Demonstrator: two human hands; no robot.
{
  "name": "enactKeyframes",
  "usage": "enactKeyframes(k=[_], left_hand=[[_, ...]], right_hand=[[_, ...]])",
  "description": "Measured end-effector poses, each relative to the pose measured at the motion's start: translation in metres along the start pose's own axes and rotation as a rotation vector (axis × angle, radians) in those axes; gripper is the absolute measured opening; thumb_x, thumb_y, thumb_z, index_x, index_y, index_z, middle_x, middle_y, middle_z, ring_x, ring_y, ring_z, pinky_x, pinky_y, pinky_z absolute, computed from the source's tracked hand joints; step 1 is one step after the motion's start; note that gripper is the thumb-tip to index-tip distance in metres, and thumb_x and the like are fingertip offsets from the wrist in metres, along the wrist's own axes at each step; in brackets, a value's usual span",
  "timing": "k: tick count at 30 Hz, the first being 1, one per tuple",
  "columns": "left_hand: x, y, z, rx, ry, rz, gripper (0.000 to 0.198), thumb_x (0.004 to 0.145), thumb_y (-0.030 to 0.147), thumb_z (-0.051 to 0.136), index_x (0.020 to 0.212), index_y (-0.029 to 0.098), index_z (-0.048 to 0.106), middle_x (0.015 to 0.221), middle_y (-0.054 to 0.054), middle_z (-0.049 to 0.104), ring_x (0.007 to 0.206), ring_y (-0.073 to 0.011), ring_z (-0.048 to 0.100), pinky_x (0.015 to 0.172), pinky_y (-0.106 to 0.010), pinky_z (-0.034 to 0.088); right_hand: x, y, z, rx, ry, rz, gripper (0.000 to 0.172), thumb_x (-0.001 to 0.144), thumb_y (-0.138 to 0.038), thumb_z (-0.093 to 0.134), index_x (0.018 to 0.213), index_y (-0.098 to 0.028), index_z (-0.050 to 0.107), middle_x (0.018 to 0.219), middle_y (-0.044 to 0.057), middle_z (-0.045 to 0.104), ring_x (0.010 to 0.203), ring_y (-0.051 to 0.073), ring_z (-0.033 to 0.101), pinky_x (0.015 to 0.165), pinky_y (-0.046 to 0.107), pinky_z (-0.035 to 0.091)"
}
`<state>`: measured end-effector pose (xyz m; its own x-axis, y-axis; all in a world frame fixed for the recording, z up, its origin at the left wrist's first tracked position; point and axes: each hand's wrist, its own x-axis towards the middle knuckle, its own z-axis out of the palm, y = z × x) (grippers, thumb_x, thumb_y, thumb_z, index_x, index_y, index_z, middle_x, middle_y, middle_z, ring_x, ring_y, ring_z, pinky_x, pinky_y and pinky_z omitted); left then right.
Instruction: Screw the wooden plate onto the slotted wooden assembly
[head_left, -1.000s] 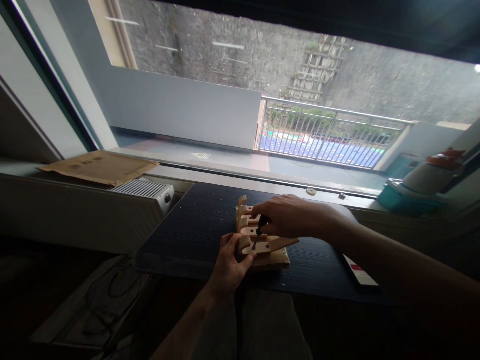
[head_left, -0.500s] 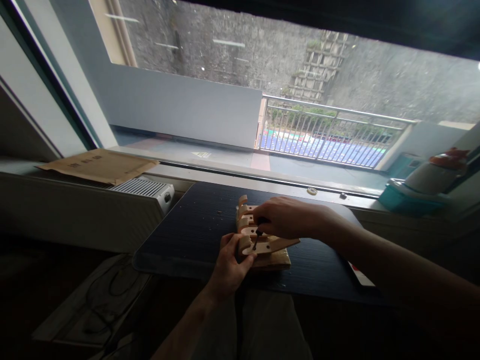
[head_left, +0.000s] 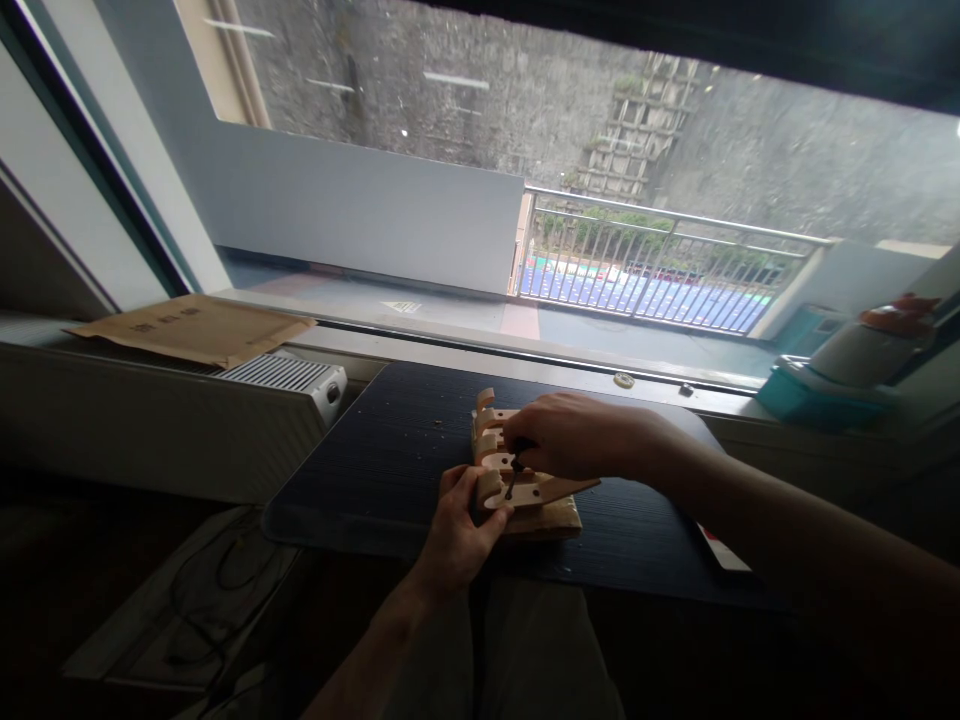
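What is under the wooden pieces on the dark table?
A flat wooden board lies under the wooden pieces, on the dark table. Only its right edge shows; the pieces and the left hand cover the rest.

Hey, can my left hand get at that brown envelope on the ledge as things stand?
Probably, with a stretch: nothing stands between the left hand and the envelope except the low white heater, though that hand grips the wooden piece.

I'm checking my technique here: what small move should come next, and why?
Probably a short twist of the small dark-handled screwdriver: the right hand pinches it, tip down on the pale wooden hooked piece by its holes, and the left hand grips that piece's near end on the dark table.
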<state>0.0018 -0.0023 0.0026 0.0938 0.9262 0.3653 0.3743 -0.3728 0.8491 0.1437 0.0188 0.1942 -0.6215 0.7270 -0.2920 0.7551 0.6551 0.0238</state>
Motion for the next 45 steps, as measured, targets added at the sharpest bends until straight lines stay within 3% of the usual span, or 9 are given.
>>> enactKeyframes(k=[10, 15, 21, 28, 31, 36, 45], left_hand=[[0.000, 0.000, 0.001, -0.019, 0.017, 0.016, 0.025, 0.069, 0.023, 0.066, 0.093, 0.021, 0.060, 0.101, -0.006, 0.052, 0.100, -0.0205, 0.053, 0.093, -0.036, 0.045], [0.000, -0.001, 0.001, -0.005, 0.005, -0.001, 0.025, 0.070, 0.023, 0.066, 0.094, 0.022, 0.058, 0.104, -0.006, 0.050, 0.100, -0.0206, 0.052, 0.093, -0.037, 0.045], [0.000, -0.001, 0.001, -0.004, -0.019, -0.017, 0.023, 0.072, 0.024, 0.065, 0.094, 0.021, 0.058, 0.106, -0.007, 0.049, 0.102, -0.0210, 0.052, 0.094, -0.036, 0.044], [0.000, 0.002, 0.000, -0.009, -0.012, -0.020, 0.023, 0.071, 0.023, 0.065, 0.093, 0.020, 0.058, 0.105, -0.006, 0.049, 0.102, -0.0210, 0.052, 0.094, -0.036, 0.044], [0.000, 0.001, 0.000, -0.014, -0.014, -0.013, 0.023, 0.072, 0.023, 0.065, 0.094, 0.021, 0.058, 0.105, -0.006, 0.049, 0.102, -0.0206, 0.052, 0.095, -0.037, 0.043], [0.000, -0.001, 0.002, -0.008, -0.018, -0.015, 0.025, 0.072, 0.023, 0.065, 0.095, 0.021, 0.057, 0.106, -0.006, 0.048, 0.102, -0.0204, 0.051, 0.095, -0.037, 0.042], [0.001, 0.001, 0.001, 0.009, -0.025, -0.014, 0.024, 0.072, 0.023, 0.064, 0.094, 0.020, 0.057, 0.106, -0.007, 0.048, 0.101, -0.0197, 0.051, 0.095, -0.035, 0.042]], right_hand=[[-0.002, 0.003, 0.000, -0.002, 0.051, 0.008, 0.027, 0.080, -0.034, 0.055, 0.104, -0.022, 0.063, 0.085, 0.003, 0.066, 0.071, 0.015, 0.057, 0.054, 0.024, 0.031], [-0.003, 0.002, -0.003, 0.048, 0.027, -0.037, 0.018, 0.079, -0.020, 0.053, 0.090, -0.020, 0.067, 0.082, 0.002, 0.066, 0.064, 0.011, 0.053, 0.053, 0.022, 0.030], [0.000, 0.005, 0.002, 0.078, 0.047, -0.023, 0.016, 0.082, -0.024, 0.050, 0.086, -0.018, 0.064, 0.077, 0.002, 0.063, 0.059, 0.010, 0.049, 0.053, 0.022, 0.029], [-0.002, 0.008, 0.003, 0.015, 0.035, -0.002, 0.020, 0.082, -0.030, 0.051, 0.088, -0.018, 0.066, 0.075, 0.003, 0.064, 0.059, 0.011, 0.049, 0.052, 0.023, 0.029], [-0.002, 0.008, 0.000, 0.016, 0.052, -0.033, 0.020, 0.079, -0.026, 0.054, 0.095, -0.020, 0.066, 0.080, 0.002, 0.065, 0.061, 0.011, 0.050, 0.052, 0.022, 0.029], [-0.002, 0.007, -0.007, 0.060, -0.004, -0.129, 0.020, 0.078, -0.016, 0.050, 0.087, -0.018, 0.067, 0.074, 0.000, 0.062, 0.056, 0.008, 0.046, 0.049, 0.021, 0.029], [0.001, 0.011, -0.005, 0.113, 0.008, -0.104, 0.019, 0.080, -0.018, 0.050, 0.089, -0.014, 0.067, 0.075, 0.002, 0.062, 0.058, 0.008, 0.048, 0.051, 0.021, 0.031]])
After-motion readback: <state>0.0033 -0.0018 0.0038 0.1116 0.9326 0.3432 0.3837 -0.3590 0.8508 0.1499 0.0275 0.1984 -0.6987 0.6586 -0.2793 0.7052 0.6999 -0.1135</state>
